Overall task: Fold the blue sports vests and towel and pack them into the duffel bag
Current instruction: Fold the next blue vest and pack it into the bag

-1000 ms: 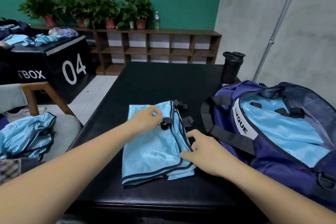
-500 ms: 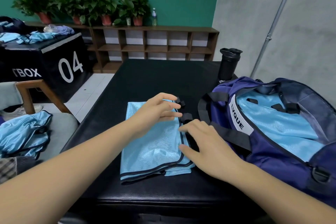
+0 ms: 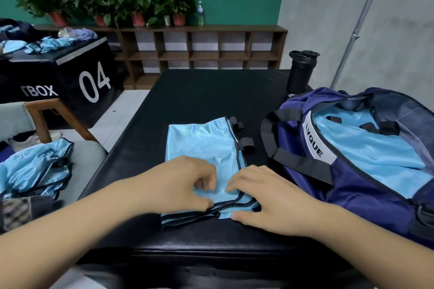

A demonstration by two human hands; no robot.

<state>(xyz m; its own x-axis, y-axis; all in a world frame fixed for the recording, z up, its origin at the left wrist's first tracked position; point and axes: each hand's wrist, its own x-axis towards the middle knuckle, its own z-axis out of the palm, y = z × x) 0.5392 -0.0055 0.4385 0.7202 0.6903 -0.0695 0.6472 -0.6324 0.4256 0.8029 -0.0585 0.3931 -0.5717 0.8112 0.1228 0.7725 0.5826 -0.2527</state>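
A folded light blue vest with black trim lies flat on the black table. My left hand sits on its near part, fingers curled, thumb at the black hem, pinching the cloth. My right hand holds the near right corner, fingers on top and thumb at the edge. The purple duffel bag lies open just to the right, with another blue vest inside it.
A crumpled blue vest lies on the grey chair seat at left. A black bottle stands behind the bag. More blue cloth rests on a black box marked 04 at far left. Shelves with plants line the back wall.
Both hands slid from the vest's far and middle parts toward me, down to its near hem, and now pinch it. The vest stays in place.
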